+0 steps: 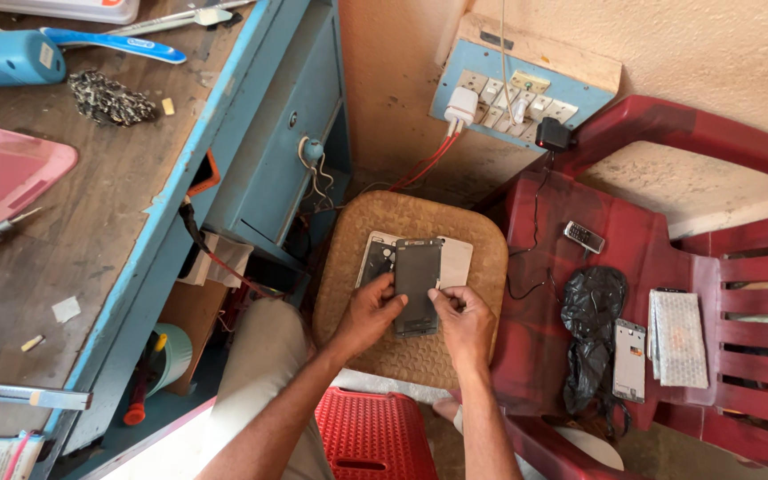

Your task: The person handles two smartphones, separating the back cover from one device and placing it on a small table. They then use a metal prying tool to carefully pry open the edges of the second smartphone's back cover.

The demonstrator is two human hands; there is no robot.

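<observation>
Head view showed the left hand (368, 313) and right hand (462, 317) each pinching the dark flat rectangular phone panel (417, 286) over the woven tan stool (350, 242). Judged mid-disassembly; next move calls for careful edge separation.

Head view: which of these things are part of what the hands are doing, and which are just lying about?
In hand:
- dark phone panel, held by left hand and right hand
- white sheet beneath it
- round stool

Lying about:
- toothbrush
- small keypad phone
- black bag
- silver phone
- red chair
</observation>
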